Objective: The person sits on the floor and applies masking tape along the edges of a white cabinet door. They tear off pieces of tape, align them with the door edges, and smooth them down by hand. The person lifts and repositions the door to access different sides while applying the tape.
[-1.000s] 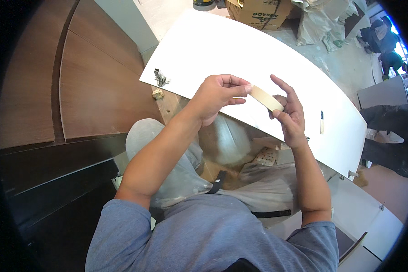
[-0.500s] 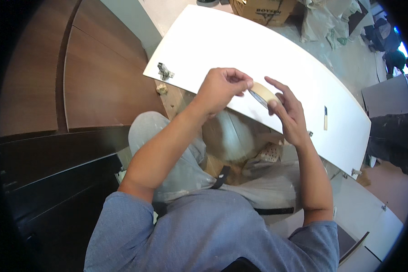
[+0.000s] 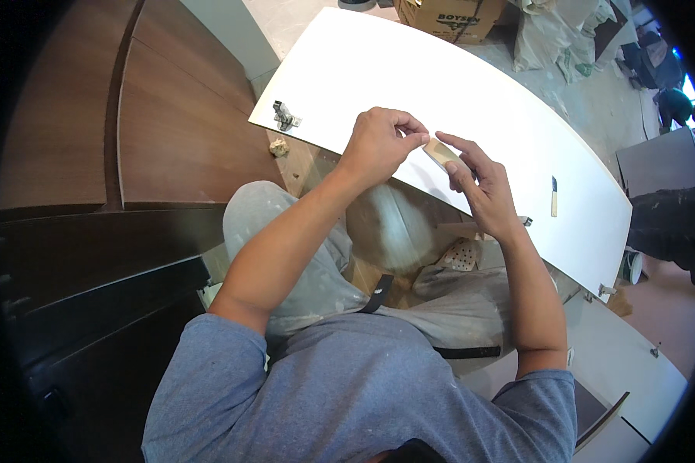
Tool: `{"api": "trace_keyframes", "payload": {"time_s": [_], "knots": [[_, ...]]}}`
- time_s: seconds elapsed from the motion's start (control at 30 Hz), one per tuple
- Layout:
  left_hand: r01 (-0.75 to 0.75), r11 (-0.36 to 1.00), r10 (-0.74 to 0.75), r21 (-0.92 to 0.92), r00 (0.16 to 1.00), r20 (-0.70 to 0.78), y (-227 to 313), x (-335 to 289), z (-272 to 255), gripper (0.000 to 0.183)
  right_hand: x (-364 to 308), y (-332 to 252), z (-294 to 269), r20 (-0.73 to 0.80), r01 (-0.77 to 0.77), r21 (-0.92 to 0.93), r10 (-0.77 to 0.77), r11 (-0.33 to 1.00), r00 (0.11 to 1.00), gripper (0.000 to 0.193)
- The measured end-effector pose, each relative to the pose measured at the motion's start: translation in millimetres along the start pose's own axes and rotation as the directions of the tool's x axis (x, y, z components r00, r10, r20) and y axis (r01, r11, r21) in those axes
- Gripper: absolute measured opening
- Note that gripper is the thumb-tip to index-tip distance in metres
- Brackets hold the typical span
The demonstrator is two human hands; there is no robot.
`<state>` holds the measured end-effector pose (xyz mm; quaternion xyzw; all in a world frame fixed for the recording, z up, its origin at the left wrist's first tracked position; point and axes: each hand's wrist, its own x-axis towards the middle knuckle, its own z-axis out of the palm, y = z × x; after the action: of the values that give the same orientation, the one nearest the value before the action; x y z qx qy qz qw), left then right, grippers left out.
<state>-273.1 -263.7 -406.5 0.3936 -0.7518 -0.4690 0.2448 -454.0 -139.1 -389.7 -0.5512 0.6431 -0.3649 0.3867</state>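
A roll of cream masking tape (image 3: 442, 153) is held over the near edge of a long white door panel (image 3: 409, 69). My right hand (image 3: 486, 185) grips it, the thumb on the near side and the index finger reaching over its far end. At the roll's upper left, my left hand (image 3: 378, 147) is closed in a pinch, thumb and index finger pressed together at the tape's end. Whether a loose strip lies between those fingertips is too small to tell. To the right of my hands, a small light-handled tool with a dark tip (image 3: 554, 199) rests on the panel.
Metal hinges (image 3: 284, 117) stick out along the panel's near edge. Brown cabinet doors (image 3: 185, 123) stand at the left. Behind the panel are a cardboard box (image 3: 452, 19) and white sacks (image 3: 552, 38). More white panels (image 3: 622, 347) lie at the lower right.
The tape roll has turned, showing more of its outer face. My right index finger has come down from outstretched to the roll's far end. Both hands stay close together.
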Motion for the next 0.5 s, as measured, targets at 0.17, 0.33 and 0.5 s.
{"api": "trace_keyframes", "payload": {"time_s": [0.17, 0.33, 0.5], "knots": [[-0.013, 0.999, 0.014, 0.049, 1.000, -0.006, -2, -1, -6, 0.022, 1, -11, 4, 0.003, 0.021, -0.031, -0.021, 0.999, 1.000, 0.044], [0.020, 0.999, -0.021, 0.048, 0.999, 0.026, -7, -4, -11, 0.023, -2, -17, 11, 0.006, -0.020, -0.050, 0.020, 0.999, 1.000, 0.045], [-0.118, 0.991, 0.111, 0.061, 0.989, 0.096, -26, 11, 0, 0.019, -3, 6, 2, 0.014, 0.011, 0.000, -0.011, 1.000, 1.000, 0.045]]}}
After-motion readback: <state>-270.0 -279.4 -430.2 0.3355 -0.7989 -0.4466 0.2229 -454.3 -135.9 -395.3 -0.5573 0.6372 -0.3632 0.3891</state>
